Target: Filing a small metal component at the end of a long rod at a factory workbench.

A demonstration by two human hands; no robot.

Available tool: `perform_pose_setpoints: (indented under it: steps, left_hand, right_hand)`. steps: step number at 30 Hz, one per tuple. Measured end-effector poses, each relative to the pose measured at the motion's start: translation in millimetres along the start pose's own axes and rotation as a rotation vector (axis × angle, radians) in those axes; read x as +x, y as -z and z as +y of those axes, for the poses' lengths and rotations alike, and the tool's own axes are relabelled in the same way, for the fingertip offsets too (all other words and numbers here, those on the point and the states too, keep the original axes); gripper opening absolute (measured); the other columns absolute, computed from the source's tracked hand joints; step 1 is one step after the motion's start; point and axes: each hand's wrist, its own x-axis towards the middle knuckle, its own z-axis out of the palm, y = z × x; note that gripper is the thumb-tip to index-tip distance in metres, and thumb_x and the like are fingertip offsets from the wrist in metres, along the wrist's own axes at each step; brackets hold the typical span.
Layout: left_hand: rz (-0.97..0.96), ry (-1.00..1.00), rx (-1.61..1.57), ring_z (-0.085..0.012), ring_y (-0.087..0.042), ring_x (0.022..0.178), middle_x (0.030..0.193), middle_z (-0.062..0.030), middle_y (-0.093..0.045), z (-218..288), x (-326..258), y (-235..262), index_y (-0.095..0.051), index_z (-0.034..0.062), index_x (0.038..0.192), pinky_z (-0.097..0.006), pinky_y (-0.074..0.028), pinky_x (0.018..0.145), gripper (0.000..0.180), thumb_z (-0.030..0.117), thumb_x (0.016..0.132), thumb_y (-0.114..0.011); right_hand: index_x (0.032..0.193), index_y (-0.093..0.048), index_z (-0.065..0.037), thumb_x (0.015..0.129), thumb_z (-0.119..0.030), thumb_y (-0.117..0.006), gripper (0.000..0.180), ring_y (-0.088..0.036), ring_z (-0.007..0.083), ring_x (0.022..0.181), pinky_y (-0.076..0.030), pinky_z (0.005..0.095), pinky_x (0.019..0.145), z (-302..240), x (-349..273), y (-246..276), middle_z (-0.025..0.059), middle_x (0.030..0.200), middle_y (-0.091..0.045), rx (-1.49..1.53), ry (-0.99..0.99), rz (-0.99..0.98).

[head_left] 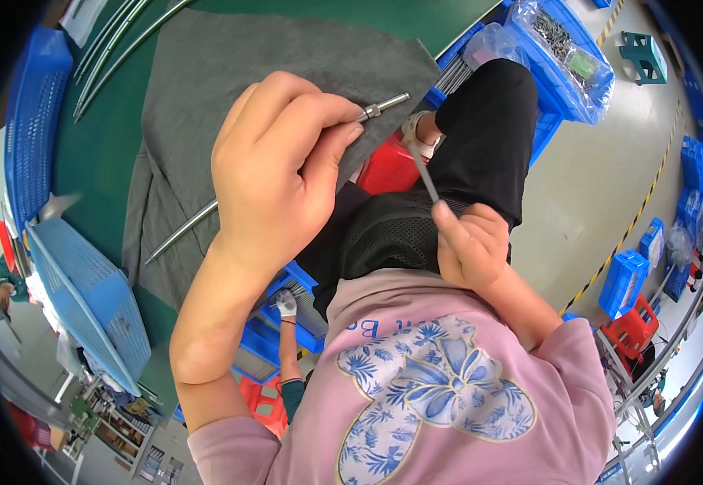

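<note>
My left hand is closed, thumb and fingers pinching a thin shiny metal rod with a stepped collar at its upper right end. The rod's middle is hidden behind the hand, and its pointed lower end lies over a grey cloth. In my right hand, closed over my lap, is a slim grey bar that looks like a file. The thumb lies along it, and its free end points up and left, apart from the rod.
The cloth covers part of a green table, where several curved metal tubes lie. Blue baskets stand at the left. Blue bins of metal parts are at upper right. A co-worker's gloved hand reaches over blue bins below my left arm.
</note>
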Motion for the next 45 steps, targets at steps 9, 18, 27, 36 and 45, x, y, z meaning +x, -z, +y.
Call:
perform_pose_setpoints:
  steps: [9, 18, 27, 36, 45]
  left_hand:
    - [0.000, 0.001, 0.003, -0.0225, -0.054, 0.065, 0.073, -0.0051, -0.055, -1.7, -0.4, 0.8, -0.066, 0.0043, 0.079, -0.032, -0.043, 0.057, 0.018, -0.002, 0.064, -0.074]
    - [-0.002, -0.010, -0.005, -0.0236, -0.054, 0.065, 0.073, -0.0059, -0.054, -1.7, 1.2, 0.6, -0.065, 0.0039, 0.077, -0.033, -0.043, 0.057, 0.018, -0.002, 0.063, -0.074]
    - [-0.066, -0.009, -0.006, -0.0144, -0.057, 0.064, 0.078, -0.0074, -0.057, -1.4, 0.2, 4.5, -0.065, -0.0011, 0.083, -0.024, -0.045, 0.055, 0.015, -0.009, 0.072, -0.071]
    - [-0.036, -0.023, -0.019, -0.0142, -0.057, 0.064, 0.077, -0.0069, -0.058, -1.4, 0.1, 1.8, -0.065, -0.0017, 0.082, -0.024, -0.046, 0.055, 0.015, -0.010, 0.071, -0.071]
    - [-0.025, 0.002, -0.064, -0.0154, -0.054, 0.062, 0.073, -0.0071, -0.056, 1.3, 0.8, -0.7, -0.063, -0.0021, 0.077, -0.025, -0.043, 0.054, 0.014, -0.011, 0.069, -0.071]
  right_hand:
    - [0.117, -0.059, 0.010, 0.071, 0.008, -0.057, 0.046, -0.045, 0.0158, 0.042, -0.036, 0.0285, 0.046, -1.7, 33.8, -6.9, 0.0033, 0.057, -0.050, -0.015, -0.042, 0.047]
    - [0.117, -0.059, 0.011, 0.072, 0.009, -0.056, 0.045, -0.045, 0.0161, 0.042, -0.035, 0.0289, 0.046, -8.4, 37.3, -3.9, 0.0043, 0.057, -0.051, -0.003, -0.088, 0.033]
    - [0.118, -0.059, 0.011, 0.071, 0.009, -0.056, 0.046, -0.045, 0.0157, 0.042, -0.035, 0.0281, 0.046, -15.3, 48.0, -3.4, 0.0039, 0.058, -0.053, -0.013, -0.118, 0.000]
    - [0.114, -0.064, 0.006, 0.062, 0.007, -0.058, 0.052, -0.043, 0.0140, 0.039, -0.033, 0.0271, 0.043, -17.0, 51.2, -3.5, 0.0015, 0.055, -0.052, -0.093, -0.128, 0.004]
    - [0.112, -0.067, -0.001, 0.053, 0.005, -0.060, 0.060, -0.039, 0.0109, 0.039, -0.031, 0.0272, 0.041, -17.2, 58.9, -9.8, -0.0032, 0.049, -0.042, -0.170, -0.110, 0.069]
